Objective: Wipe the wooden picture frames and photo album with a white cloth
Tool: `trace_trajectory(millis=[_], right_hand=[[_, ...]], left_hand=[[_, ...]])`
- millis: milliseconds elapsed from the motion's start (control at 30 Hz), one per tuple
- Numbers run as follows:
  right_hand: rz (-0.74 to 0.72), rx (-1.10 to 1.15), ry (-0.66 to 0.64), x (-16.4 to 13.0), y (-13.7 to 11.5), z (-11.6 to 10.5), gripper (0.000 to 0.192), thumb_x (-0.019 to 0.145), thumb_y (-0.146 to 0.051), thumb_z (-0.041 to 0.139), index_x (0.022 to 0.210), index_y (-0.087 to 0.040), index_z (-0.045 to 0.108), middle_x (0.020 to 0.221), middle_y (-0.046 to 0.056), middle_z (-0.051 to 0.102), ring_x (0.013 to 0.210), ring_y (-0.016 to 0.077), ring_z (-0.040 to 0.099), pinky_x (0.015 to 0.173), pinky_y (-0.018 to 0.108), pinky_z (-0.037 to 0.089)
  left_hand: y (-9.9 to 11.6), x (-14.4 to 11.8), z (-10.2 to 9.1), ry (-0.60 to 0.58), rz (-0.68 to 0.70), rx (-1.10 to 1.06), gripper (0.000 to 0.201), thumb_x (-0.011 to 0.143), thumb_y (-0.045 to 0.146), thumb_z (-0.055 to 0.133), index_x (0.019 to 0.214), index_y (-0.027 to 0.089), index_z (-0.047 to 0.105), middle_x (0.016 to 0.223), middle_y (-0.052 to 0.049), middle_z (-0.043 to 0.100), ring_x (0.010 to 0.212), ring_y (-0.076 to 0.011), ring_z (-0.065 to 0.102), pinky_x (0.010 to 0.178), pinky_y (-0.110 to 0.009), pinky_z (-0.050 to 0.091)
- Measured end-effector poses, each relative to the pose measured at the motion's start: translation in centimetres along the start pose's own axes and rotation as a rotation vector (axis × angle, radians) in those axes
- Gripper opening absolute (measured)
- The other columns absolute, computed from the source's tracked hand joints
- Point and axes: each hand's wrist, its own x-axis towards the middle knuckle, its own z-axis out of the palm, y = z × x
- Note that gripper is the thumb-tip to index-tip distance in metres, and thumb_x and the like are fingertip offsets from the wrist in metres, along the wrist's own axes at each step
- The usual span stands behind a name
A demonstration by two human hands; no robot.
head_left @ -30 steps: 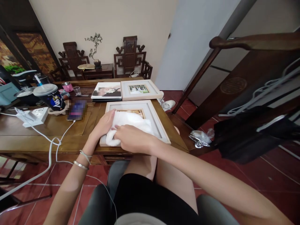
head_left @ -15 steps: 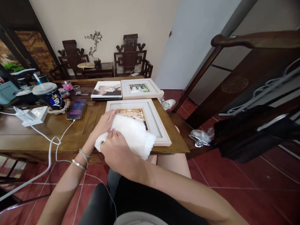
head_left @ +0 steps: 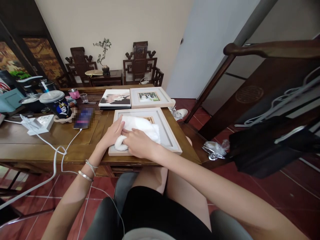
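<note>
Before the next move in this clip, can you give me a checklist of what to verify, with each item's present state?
1. Right hand on the cloth: ok, the right hand presses on the white cloth.
2. Left hand at the frame: ok, the left hand lies at the left side of the near frame.
3. Near frame flat on the table: ok.
4. Photo uncovered: not ok, the cloth hides most of it.
5. Cup away from the cloth: ok, it stands well to the left.
6. Gap between near frame and far frame: cannot tell, their edges look very close.
</note>
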Motion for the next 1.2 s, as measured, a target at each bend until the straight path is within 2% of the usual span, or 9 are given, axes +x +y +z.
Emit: trace_trajectory(millis=[167, 267, 400, 467, 567, 700, 833, 967, 1200], right_hand=[[0.075, -0.037, -0.026, 1.1, 3.5, 0.3, 0.034, 0.083, -0.005, 0.05, 0.105, -0.01, 0.074, 0.142, 0.019, 0.056, 0.12, 0.0275, 0.061, 0.099, 0.038, 0.045], [0.202, -0.014, -0.037, 1.9, 6.9, -0.3, 0.035, 0.084, -0.006, 0.049, 0.11, -0.011, 0.073, 0.144, 0.018, 0.054, 0.117, 0.0279, 0.062, 0.097, 0.036, 0.045], [0.312, 0.063, 0.095, 4.4, 9.5, -1.4, 0.038, 0.082, -0.005, 0.049, 0.115, -0.01, 0.069, 0.136, 0.019, 0.059, 0.11, 0.0285, 0.063, 0.087, 0.032, 0.046], [0.187, 0.114, 0.114, 6.1, 9.2, -1.5, 0.038, 0.079, -0.002, 0.05, 0.109, -0.01, 0.071, 0.127, 0.017, 0.065, 0.108, 0.0265, 0.062, 0.085, 0.03, 0.043], [-0.005, 0.187, 0.005, 7.9, 7.9, -1.2, 0.033, 0.077, -0.001, 0.05, 0.099, -0.01, 0.072, 0.105, 0.013, 0.073, 0.094, 0.0221, 0.063, 0.077, 0.027, 0.041], [0.066, 0.15, -0.035, 8.5, 7.5, -0.7, 0.034, 0.08, -0.002, 0.049, 0.103, -0.01, 0.072, 0.103, 0.015, 0.073, 0.09, 0.0214, 0.063, 0.068, 0.027, 0.038], [0.166, 0.047, -0.058, 8.2, 8.6, -0.3, 0.036, 0.082, -0.003, 0.049, 0.109, -0.011, 0.072, 0.11, 0.017, 0.072, 0.099, 0.0243, 0.065, 0.077, 0.029, 0.041], [0.189, -0.02, -0.021, 8.3, 9.2, -0.1, 0.036, 0.083, -0.004, 0.048, 0.108, -0.009, 0.072, 0.114, 0.019, 0.071, 0.105, 0.0264, 0.064, 0.085, 0.031, 0.039], [0.084, 0.151, -0.12, 7.6, 8.8, -1.6, 0.025, 0.081, -0.01, 0.05, 0.085, -0.012, 0.074, 0.084, 0.01, 0.074, 0.076, 0.0192, 0.061, 0.061, 0.027, 0.034]], left_hand=[[0.0, 0.0, -0.1, -0.008, 0.006, 0.061, 0.064, 0.101, 0.052, 0.023, 0.153, 0.016, 0.033, 0.161, -0.011, 0.029, 0.15, -0.0221, 0.027, 0.123, -0.041, 0.021], [0.0, 0.1, 0.0, -0.054, 0.081, 0.176, 0.06, 0.101, 0.049, 0.026, 0.147, 0.015, 0.044, 0.157, -0.011, 0.039, 0.147, -0.0228, 0.033, 0.122, -0.042, 0.024], [0.0, 0.2, 0.0, -0.094, 0.159, 0.294, 0.051, 0.101, 0.044, 0.034, 0.138, 0.016, 0.056, 0.152, -0.012, 0.046, 0.145, -0.0249, 0.036, 0.119, -0.044, 0.031], [0.2, 0.2, -0.1, -0.096, 0.167, 0.313, 0.045, 0.1, 0.039, 0.038, 0.133, 0.017, 0.059, 0.147, -0.011, 0.052, 0.142, -0.0263, 0.042, 0.116, -0.045, 0.035], [0.5, 0.2, -0.2, -0.113, 0.135, 0.325, 0.036, 0.098, 0.032, 0.042, 0.119, 0.019, 0.068, 0.128, -0.01, 0.067, 0.124, -0.0284, 0.058, 0.105, -0.045, 0.046], [0.5, 0.1, -0.2, -0.113, 0.133, 0.336, 0.033, 0.098, 0.03, 0.044, 0.118, 0.02, 0.068, 0.125, -0.009, 0.068, 0.12, -0.0284, 0.06, 0.103, -0.045, 0.047], [0.3, 0.2, -0.1, -0.098, 0.163, 0.337, 0.038, 0.099, 0.034, 0.042, 0.13, 0.022, 0.062, 0.14, -0.008, 0.059, 0.133, -0.0269, 0.05, 0.111, -0.045, 0.041], [0.2, 0.2, 0.0, -0.097, 0.153, 0.33, 0.041, 0.099, 0.035, 0.042, 0.133, 0.021, 0.06, 0.143, -0.01, 0.056, 0.136, -0.0272, 0.048, 0.113, -0.045, 0.039], [0.5, -0.1, 0.0, -0.081, 0.143, 0.323, 0.036, 0.098, 0.031, 0.043, 0.127, 0.024, 0.064, 0.135, -0.009, 0.062, 0.128, -0.0286, 0.054, 0.108, -0.047, 0.045]])
